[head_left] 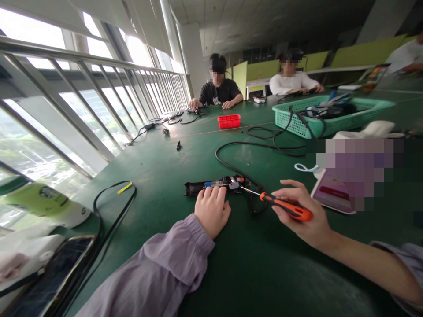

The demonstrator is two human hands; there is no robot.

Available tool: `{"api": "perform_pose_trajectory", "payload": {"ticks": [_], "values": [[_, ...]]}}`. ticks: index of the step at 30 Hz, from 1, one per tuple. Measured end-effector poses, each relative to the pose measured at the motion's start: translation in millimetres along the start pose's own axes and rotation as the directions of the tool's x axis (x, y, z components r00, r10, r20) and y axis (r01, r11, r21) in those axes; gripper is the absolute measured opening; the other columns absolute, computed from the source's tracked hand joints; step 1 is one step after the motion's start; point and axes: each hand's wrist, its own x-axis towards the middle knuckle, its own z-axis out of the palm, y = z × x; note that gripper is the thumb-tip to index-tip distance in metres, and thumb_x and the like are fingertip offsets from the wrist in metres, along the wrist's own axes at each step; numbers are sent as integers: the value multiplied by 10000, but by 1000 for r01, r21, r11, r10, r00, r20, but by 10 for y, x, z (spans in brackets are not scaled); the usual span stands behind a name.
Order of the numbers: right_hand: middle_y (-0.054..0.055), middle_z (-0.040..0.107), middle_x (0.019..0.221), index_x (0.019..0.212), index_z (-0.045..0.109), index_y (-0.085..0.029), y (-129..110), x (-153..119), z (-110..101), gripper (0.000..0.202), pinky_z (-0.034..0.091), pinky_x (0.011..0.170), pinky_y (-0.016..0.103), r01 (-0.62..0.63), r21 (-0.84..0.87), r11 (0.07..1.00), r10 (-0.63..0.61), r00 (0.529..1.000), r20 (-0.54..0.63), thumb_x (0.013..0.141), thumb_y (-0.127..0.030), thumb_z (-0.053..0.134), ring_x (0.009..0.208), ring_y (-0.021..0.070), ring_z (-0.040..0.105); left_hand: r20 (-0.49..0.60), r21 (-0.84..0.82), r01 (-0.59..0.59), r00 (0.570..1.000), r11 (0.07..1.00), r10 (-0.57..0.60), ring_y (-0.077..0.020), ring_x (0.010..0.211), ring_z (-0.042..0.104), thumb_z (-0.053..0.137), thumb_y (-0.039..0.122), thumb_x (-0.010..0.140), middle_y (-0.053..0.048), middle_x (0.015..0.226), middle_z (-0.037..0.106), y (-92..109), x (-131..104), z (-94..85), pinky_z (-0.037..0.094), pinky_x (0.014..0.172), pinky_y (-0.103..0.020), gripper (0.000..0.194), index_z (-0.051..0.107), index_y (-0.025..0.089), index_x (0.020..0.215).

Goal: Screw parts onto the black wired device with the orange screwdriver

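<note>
On the green table lies a black opened device (194, 188) with a blue part and small orange and metal parts at its right end. My left hand (212, 210) rests over its near side, fingers curled onto it and closed. My right hand (306, 215) holds an orange and black screwdriver (291, 208) between thumb and fingers. The screwdriver's thin shaft points left, and its tip is at the device's right end; whether it sits in a screw is too small to tell. A black cable runs from near the device toward the back right.
A green basket (299, 124) with cables stands at the back right, a red tray (229, 121) at the back. Left are a bottle (46, 200), a strap and a phone (62, 273). Another phone (332, 193) lies right. People sit across the table (158, 176).
</note>
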Motion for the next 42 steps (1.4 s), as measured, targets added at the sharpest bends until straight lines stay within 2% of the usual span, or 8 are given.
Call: {"api": "perform_pose_trajectory", "payload": {"ticks": [5,11,16,22,28,33,39,42], "values": [[58,619,945,1106,492,-256,18,-33,17,427,514,861,467,-75,58,995,81,992,-93,718,-152,639,1025,259,576,-4,2,6,1000,1000,-6,-234,976,512,462,223,831,-62,1015,603,-8,-1,9,421,862,-384,221,514,172,1040],[20,627,824,1023,522,-256,6,-16,7,337,536,819,433,3,50,999,-4,1000,17,721,-175,651,869,221,629,-17,6,-12,1000,1000,12,-236,967,508,457,222,831,-65,1007,603,-13,-4,10,421,850,-386,218,515,170,1035],[50,617,950,1118,488,-238,-17,-28,0,402,554,715,306,-76,123,990,83,995,-57,748,-161,625,837,176,633,-10,3,3,1000,1000,-3,-236,970,511,462,220,827,-60,1011,605,-1,-2,9,423,855,-384,220,518,170,1033],[36,629,816,975,550,-254,-8,-18,-4,237,553,710,354,-79,4,997,79,997,12,754,-215,628,925,233,613,-11,5,0,1000,1000,0,-232,974,514,462,224,826,-54,1008,603,-9,-1,15,421,856,-374,217,511,188,1035],[48,608,961,1128,492,-250,-9,-23,11,432,548,809,370,-76,86,993,83,993,-86,732,-143,629,958,213,611,-19,6,2,1000,1000,-2,-235,975,510,464,225,827,-55,1012,603,-7,-7,22,419,861,-381,218,513,185,1036],[22,607,807,1047,499,-242,-27,5,-5,369,535,835,460,46,18,999,-46,999,9,721,-159,650,932,242,618,-12,3,-5,1000,1000,5,-235,969,510,459,221,830,-61,1015,602,-6,-7,7,421,860,-384,227,515,171,1044],[62,614,942,1123,484,-245,-4,-33,10,445,538,826,427,-38,76,996,42,998,-49,723,-122,637,990,240,587,-20,8,-5,1000,1000,5,-234,959,513,461,221,827,-61,1005,605,-10,-10,15,424,847,-381,221,515,175,1037],[42,631,847,1044,510,-232,-11,-11,4,363,543,804,415,24,31,999,-24,1000,-14,721,-129,637,939,236,606,-19,10,-10,1000,1000,10,-235,963,512,461,222,827,-59,1007,604,-8,-7,18,424,851,-380,225,516,173,1040]]}}
